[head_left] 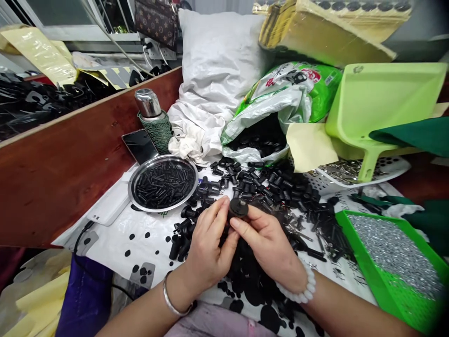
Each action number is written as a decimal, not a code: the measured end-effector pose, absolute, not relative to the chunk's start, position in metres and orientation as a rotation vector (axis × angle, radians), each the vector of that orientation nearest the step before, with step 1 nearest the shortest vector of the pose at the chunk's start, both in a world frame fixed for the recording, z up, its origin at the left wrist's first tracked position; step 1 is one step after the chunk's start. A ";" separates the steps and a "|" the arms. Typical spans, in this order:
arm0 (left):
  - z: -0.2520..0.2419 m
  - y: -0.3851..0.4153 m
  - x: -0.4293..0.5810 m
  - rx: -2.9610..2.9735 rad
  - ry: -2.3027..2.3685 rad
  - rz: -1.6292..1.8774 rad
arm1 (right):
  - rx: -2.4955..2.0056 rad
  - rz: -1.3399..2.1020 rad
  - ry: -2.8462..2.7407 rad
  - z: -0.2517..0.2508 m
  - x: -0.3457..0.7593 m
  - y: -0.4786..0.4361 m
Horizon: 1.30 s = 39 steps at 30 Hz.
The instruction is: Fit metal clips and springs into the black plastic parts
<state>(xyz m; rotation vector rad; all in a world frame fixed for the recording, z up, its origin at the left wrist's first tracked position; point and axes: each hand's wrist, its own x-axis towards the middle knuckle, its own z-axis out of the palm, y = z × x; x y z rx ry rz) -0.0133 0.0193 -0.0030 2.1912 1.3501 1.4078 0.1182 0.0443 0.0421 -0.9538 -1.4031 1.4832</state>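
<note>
Both hands meet at the middle of the table around a black round plastic part (238, 208) with a flat disc-shaped top. My right hand (268, 241) pinches its edge between thumb and fingers. From the other side my left hand (212, 238) closes on the same part, thumb and fingertips against it; its lower portion is hidden by the fingers. Just beyond the hands lies a heap of black plastic tubular parts (273, 185). Black discs (252, 288) are scattered beneath the wrists and near the table's front edge.
At left stands a round metal tray (131, 196) of small black springs or screws, beside a white power bank (110, 203), phone (140, 144) and flask (154, 119). A green tray (380, 276) holding small silvery pieces, a dustpan (389, 98) and an open bag (298, 105) border the right and back.
</note>
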 end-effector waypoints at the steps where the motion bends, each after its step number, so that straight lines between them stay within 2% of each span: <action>1: 0.000 0.018 -0.016 2.185 1.323 1.394 | -0.954 1.484 -1.430 0.042 0.121 0.044; 7: 0.022 0.022 -0.036 2.435 0.994 1.339 | -0.964 1.550 -1.637 0.046 0.131 0.039; 10: 0.022 0.028 -0.036 2.488 1.008 1.305 | -0.991 1.472 -1.692 0.047 0.129 0.040; 12: 0.017 0.030 -0.033 2.465 1.104 1.361 | -1.022 1.300 -1.801 0.044 0.127 0.042; 17: -0.001 0.027 -0.023 2.180 1.452 1.538 | -1.070 0.573 -2.150 0.032 0.120 0.051; 24: -0.010 0.025 -0.015 1.701 1.687 1.534 | -1.022 0.189 -2.296 0.024 0.115 0.058; 29: -0.009 0.026 -0.012 1.522 1.647 1.555 | -1.026 0.136 -2.280 0.026 0.115 0.060; 39: -0.009 0.024 -0.008 1.484 1.692 1.580 | -1.136 0.321 -2.103 0.016 0.107 0.056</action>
